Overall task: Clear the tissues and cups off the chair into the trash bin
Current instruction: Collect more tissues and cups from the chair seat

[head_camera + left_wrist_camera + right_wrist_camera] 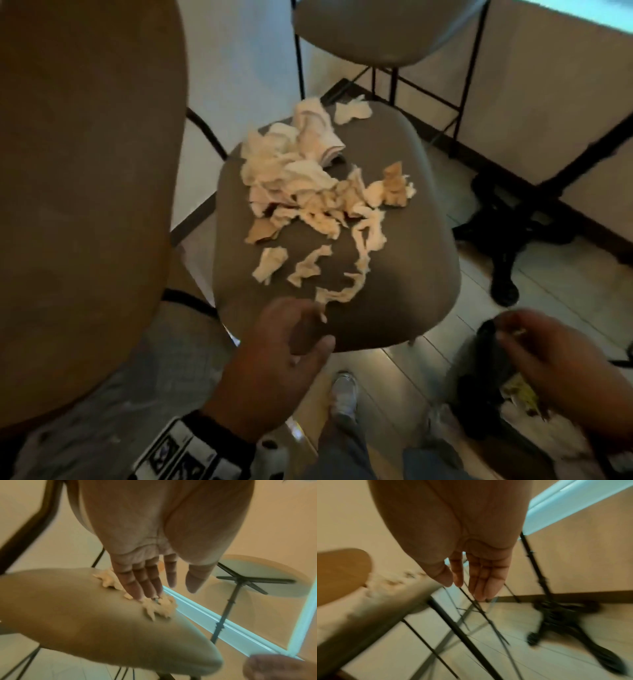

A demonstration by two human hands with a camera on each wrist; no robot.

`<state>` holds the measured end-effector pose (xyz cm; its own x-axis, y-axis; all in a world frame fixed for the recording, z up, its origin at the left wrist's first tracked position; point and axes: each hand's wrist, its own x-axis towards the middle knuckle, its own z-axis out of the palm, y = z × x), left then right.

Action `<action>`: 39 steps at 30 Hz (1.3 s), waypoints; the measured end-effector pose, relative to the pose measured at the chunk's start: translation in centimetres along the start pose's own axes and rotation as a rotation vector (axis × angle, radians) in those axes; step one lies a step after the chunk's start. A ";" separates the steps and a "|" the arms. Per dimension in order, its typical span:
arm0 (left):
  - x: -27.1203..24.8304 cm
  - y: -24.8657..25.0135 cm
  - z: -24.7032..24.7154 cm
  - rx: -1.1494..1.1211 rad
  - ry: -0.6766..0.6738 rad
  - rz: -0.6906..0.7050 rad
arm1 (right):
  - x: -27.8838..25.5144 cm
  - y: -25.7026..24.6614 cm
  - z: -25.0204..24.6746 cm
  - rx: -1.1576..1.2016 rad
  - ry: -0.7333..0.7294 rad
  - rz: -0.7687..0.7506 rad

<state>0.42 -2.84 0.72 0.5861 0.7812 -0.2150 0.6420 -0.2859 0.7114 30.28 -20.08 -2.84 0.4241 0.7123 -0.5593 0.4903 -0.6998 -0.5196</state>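
On the chair [404, 308] seat, a heap of torn tissues [301, 185] covers the back and middle, with loose strips trailing to the front edge; no cups are visible. The left hand [274, 363], fingers [137, 586] straight and apart, touches the nearest strip, and would do best to rake several together before lifting. The right hand [561, 370] hangs empty, fingers loose, over the trash bin [486, 404].

No readable text, brand or number in any view. Only black-and-white square marker patterns on the band [191, 452] at the left wrist, too blurred to read. Nothing printed visible on the tissues [301, 192] or the chair [394, 291].
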 end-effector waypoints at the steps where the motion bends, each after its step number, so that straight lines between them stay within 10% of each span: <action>1: 0.3 -0.6 -0.4 0.041 0.072 0.013 | 0.9 -2.6 -0.7 -0.003 0.061 -0.065; 8: 4.9 -1.1 -0.1 0.346 0.016 -0.234 | 9.7 -15.5 -2.8 -0.248 0.168 -0.319; 17: 8.4 -0.9 2.3 0.404 0.069 -0.205 | 14.7 -18.0 -0.1 -0.614 0.095 -0.443; 39: 5.6 -0.3 0.1 0.058 0.146 -0.005 | 11.7 -15.2 -3.3 0.068 0.119 -0.318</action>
<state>3.60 1.54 -0.78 0.5075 0.8538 -0.1161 0.6745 -0.3098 0.6702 30.31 -0.91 0.61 0.3459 0.8938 -0.2856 0.5620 -0.4411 -0.6997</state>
